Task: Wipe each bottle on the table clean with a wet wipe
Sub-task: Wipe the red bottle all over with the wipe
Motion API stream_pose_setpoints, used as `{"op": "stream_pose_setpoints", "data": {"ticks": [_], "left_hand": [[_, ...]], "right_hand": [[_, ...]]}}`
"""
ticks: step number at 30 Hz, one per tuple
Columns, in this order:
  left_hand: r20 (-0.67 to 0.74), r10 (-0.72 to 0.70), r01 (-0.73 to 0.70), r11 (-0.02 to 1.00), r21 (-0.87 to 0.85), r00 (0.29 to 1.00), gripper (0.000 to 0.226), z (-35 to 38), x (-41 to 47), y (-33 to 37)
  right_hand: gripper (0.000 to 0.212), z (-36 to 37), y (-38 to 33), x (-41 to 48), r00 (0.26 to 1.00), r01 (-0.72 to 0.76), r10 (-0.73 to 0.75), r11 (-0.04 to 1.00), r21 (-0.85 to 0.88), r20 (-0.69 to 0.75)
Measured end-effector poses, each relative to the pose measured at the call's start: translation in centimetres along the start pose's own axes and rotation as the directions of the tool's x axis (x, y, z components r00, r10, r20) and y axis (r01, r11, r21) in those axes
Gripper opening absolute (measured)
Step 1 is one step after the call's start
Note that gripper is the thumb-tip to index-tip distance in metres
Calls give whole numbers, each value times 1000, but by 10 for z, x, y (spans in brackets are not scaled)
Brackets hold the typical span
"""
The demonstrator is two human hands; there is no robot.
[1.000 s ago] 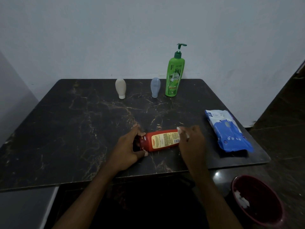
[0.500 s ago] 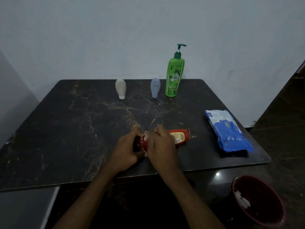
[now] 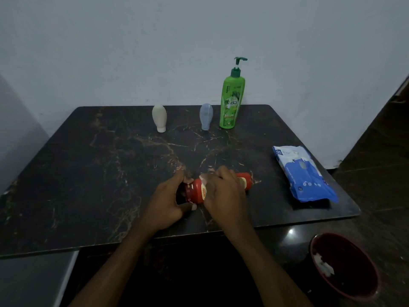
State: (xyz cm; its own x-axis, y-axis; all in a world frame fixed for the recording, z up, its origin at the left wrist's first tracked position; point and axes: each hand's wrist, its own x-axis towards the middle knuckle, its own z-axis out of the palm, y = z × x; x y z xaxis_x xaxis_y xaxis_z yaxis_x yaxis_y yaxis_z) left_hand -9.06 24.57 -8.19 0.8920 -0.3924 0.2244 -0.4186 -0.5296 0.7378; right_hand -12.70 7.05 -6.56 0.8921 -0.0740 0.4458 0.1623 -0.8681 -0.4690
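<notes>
At lower centre, left hand [image 3: 164, 201] grips the lying red plastic bottle [image 3: 196, 192], right hand [image 3: 223, 193] clamps a white wipe [image 3: 202, 180] round it; wet, it may slip.

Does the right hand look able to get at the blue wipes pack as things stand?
Probably yes: the wipes pack lies just right of the right hand, with only bare table between. The hand would first have to leave the red bottle it presses a wipe on.

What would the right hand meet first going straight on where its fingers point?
The right hand, holding a white wipe on the red plastic bottle, points away, slightly left. Ahead: bare dark marble table, then probably the gap between the cream squeeze bottle and grey-blue squeeze bottle; depth unclear.
</notes>
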Motion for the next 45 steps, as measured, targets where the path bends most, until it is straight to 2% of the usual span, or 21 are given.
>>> {"op": "stream_pose_setpoints", "data": {"ticks": [2,5,7,10,15,18,20,23,26,31,34,36,42,45], "left_hand": [[15,-17,16,999,28,1000,58,0,0,-1],[31,-48,46,998,52,998,58,0,2,-1],[27,-50,49,997,54,998,58,0,2,-1],[30,-52,50,997,59,998,58,0,2,-1],[39,-62,59,995,74,997,59,0,2,-1],[42,-53,49,996,74,998,60,-1,1,-2],[39,-37,34,996,80,999,58,0,1,-1],[31,-18,15,996,87,999,55,0,1,1],[5,33,-34,995,96,999,52,1,-1,2],[-5,121,-119,988,100,993,45,3,-2,-3],[-9,156,-154,983,103,988,44,2,-2,-6],[-30,160,-156,981,115,987,46,1,-2,-6],[-65,147,-141,985,98,987,43,1,-3,-3],[-81,138,-131,988,84,987,42,2,-3,-3]], "right_hand": [[29,-8,12,8,998,-59,59,995,-81,-5],[29,-17,44,8,982,-189,191,977,-102,8],[26,-19,64,1,971,-231,228,972,-38,-73],[15,-17,74,-9,902,-386,407,910,153,-146],[13,-7,74,-22,858,-473,496,864,172,-134],[11,-9,75,-17,816,-521,560,819,240,-140],[12,-16,70,-8,828,-509,546,829,232,-132],[13,-22,58,9,889,-456,457,889,50,-24],[24,-19,35,16,905,-417,420,907,-54,68],[26,-1,-19,-6,991,-86,83,996,22,107],[26,1,-21,-13,997,-6,5,1000,18,76],[30,-4,-9,-16,999,-17,17,1000,4,45],[18,-30,57,-18,964,-246,243,969,-14,-106],[19,-34,65,-15,941,-325,323,946,-7,-98]]}}
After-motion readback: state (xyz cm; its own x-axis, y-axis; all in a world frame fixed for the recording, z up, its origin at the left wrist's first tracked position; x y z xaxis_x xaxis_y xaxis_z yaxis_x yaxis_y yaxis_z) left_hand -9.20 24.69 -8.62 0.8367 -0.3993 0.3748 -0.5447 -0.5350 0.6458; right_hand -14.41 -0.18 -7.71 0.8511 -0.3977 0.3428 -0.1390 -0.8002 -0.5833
